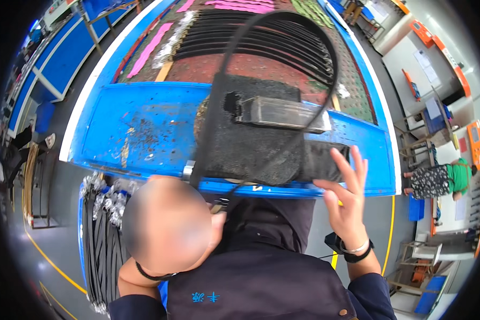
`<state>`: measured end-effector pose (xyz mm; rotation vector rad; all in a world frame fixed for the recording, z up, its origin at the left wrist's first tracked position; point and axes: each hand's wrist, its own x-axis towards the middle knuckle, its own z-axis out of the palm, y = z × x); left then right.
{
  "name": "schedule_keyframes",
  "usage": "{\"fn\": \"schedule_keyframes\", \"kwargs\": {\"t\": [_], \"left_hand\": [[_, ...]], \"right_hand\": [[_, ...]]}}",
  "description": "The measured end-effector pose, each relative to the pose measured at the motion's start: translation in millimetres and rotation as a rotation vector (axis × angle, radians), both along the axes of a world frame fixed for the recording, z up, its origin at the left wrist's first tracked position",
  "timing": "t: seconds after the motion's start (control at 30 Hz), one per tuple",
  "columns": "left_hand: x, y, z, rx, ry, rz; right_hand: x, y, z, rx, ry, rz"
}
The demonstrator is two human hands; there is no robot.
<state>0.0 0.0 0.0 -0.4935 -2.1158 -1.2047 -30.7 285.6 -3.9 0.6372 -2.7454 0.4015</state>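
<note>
I am working a long black strap (282,53) through the clear block fixture (285,113) on the dark pad of the blue counter (144,128). My right hand (346,200) is hovering with its fingers (344,168) spread wide, holding nothing, just beside the pad's near edge, the strap looping well beyond them. My left hand is blurred over, so I cannot tell its grip; next I judge the right must close on the strap's lower run.

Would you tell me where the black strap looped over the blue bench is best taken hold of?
Probably on the near left run of the black strap, coming from the person's side of the blue bench: there it lies straight and bare, while the far arc curves away out of easy reach.
</note>
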Motion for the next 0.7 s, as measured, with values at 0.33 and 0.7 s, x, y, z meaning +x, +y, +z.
{"fn": "schedule_keyframes", "kwargs": {"t": [0.33, 0.7], "left_hand": [[-1.7, 25.4, 0.1, -0.125, 0.247, -0.114], [-1.3, 25.8, 3.3, -0.168, 0.295, -0.143]], "right_hand": [[29.8, -42.3, 33.5, 0.057, 0.379, 0.526], [33.5, -47.8, 28.5, -0.091, 0.378, 0.466]]}}
